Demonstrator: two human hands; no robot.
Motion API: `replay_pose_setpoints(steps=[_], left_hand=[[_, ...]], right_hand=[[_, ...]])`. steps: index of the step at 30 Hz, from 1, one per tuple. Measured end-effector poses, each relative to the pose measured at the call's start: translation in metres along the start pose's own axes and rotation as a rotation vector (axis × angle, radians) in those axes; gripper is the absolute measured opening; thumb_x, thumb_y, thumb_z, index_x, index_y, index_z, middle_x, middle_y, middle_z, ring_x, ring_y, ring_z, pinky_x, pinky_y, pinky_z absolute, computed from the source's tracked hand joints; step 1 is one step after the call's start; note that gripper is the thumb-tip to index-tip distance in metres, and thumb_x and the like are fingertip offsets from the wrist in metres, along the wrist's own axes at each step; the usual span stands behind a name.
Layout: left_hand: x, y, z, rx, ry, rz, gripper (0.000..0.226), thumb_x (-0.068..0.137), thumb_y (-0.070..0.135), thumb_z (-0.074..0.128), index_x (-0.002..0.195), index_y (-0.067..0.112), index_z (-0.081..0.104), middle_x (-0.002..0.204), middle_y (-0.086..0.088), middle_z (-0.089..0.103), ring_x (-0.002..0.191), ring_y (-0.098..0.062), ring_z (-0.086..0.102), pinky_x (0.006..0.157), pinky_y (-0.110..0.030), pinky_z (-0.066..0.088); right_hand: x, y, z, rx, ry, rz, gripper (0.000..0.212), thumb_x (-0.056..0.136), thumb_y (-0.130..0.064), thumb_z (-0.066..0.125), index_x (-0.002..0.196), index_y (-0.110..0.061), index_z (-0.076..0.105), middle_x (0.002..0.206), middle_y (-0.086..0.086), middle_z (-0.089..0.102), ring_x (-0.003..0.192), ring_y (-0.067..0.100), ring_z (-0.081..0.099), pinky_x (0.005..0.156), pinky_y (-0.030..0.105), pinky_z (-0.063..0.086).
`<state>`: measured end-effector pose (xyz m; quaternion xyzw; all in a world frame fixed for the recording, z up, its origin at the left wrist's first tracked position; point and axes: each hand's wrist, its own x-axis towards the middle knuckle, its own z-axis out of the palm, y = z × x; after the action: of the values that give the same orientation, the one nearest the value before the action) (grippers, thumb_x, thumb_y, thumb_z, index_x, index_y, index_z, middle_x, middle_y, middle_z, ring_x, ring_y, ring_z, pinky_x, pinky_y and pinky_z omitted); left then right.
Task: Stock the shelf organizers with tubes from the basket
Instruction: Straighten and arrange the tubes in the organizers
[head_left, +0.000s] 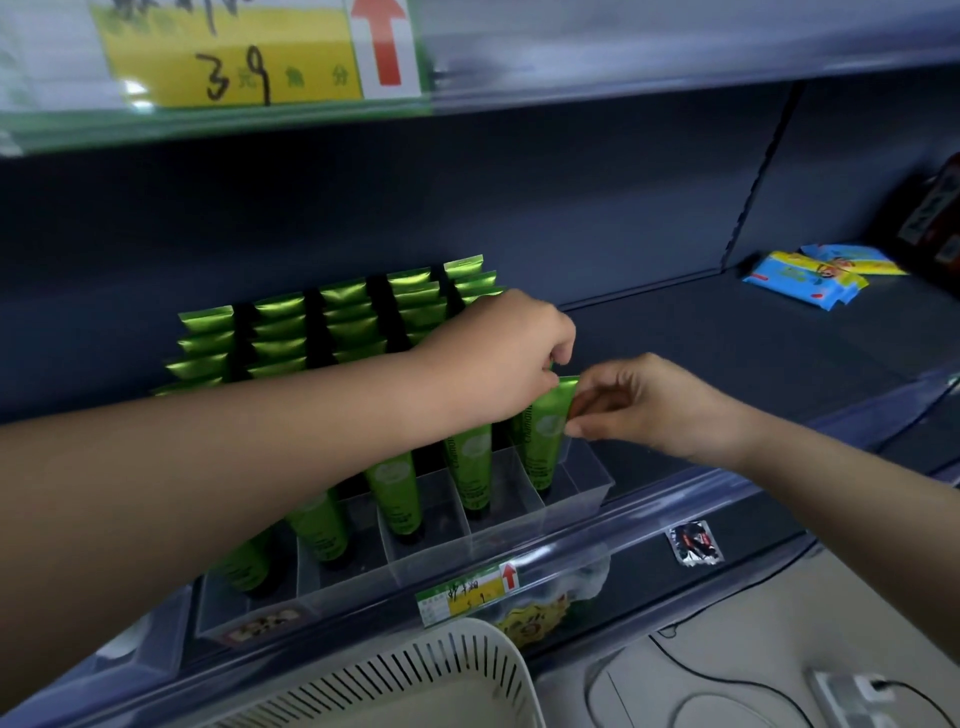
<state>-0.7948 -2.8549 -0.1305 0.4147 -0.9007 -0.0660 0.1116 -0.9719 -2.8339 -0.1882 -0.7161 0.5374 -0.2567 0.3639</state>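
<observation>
Left-hand fingers (563, 351) are curled down and pinch the crimped top edge of a green tube (545, 436). Right-hand fingers (577, 427) close thumb vs. index on the same tube's right edge, just under the crimp, so both sets are clamped on it and neither is spread. The tube is directly below the left hand (498, 358) and to the left of the right hand (654, 405). Its long axis is near upright w/ a slight backward lean, crimp up and dark cap down, already inside the rightmost lane of the clear shelf organizer (579, 486). The hands are about equally near. The left one comes from above w/ its forearm crossing the other lanes, and the right one comes in from the open side. My read: the next move is a straight push down along that axis, then back against the tube row (332, 322) behind it, and the right hand has the freer line. Each of the other lanes shows a green tube standing cap down at the front, w/ bare organizer floor in front of it. The organizer sits at the front edge of the grey shelf (727, 338), above a price label (467, 592) on the rail. The white slotted basket (447, 670) is below at the frame's bottom, contents not visible. Blue-yellow wipe packs (810, 278) lie well apart at far right.
</observation>
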Motion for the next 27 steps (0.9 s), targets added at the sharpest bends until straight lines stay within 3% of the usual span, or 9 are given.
replay_pose_setpoints(steps=[3, 9, 17, 27], left_hand=[[-0.002, 0.0, 0.003, 0.012, -0.019, 0.006, 0.015, 0.084, 0.011, 0.063, 0.097, 0.016, 0.069, 0.097, 0.002, 0.069, 0.09, -0.015, 0.063, 0.081, -0.031, 0.051], [-0.005, -0.003, 0.006, 0.033, 0.016, -0.028, 0.017, 0.082, 0.009, 0.06, 0.091, 0.02, 0.07, 0.09, 0.004, 0.069, 0.086, -0.018, 0.064, 0.076, -0.034, 0.053], [-0.008, -0.002, 0.004, 0.028, 0.023, -0.066, 0.019, 0.083, 0.01, 0.06, 0.095, 0.021, 0.07, 0.094, 0.001, 0.07, 0.09, -0.021, 0.064, 0.079, -0.034, 0.053], [-0.009, -0.001, 0.012, 0.027, 0.064, -0.087, 0.019, 0.08, 0.008, 0.057, 0.09, 0.02, 0.069, 0.087, -0.001, 0.069, 0.086, -0.022, 0.062, 0.075, -0.035, 0.053]], right_hand=[[0.002, 0.003, 0.01, -0.011, 0.013, -0.001, 0.012, 0.075, -0.013, 0.077, 0.085, -0.018, 0.071, 0.083, 0.001, 0.075, 0.08, 0.014, 0.071, 0.08, 0.027, 0.055], [0.004, 0.001, 0.018, -0.008, 0.041, -0.048, 0.026, 0.078, -0.007, 0.074, 0.078, -0.032, 0.067, 0.081, -0.008, 0.073, 0.074, 0.0, 0.068, 0.077, 0.017, 0.053], [0.007, 0.009, 0.022, 0.027, 0.049, -0.032, 0.014, 0.08, -0.006, 0.071, 0.094, -0.012, 0.072, 0.088, 0.001, 0.074, 0.085, 0.013, 0.07, 0.087, 0.032, 0.055], [0.005, 0.009, 0.026, -0.042, 0.059, -0.016, 0.016, 0.081, -0.006, 0.07, 0.095, -0.014, 0.071, 0.09, -0.002, 0.074, 0.087, 0.008, 0.069, 0.088, 0.029, 0.054]])
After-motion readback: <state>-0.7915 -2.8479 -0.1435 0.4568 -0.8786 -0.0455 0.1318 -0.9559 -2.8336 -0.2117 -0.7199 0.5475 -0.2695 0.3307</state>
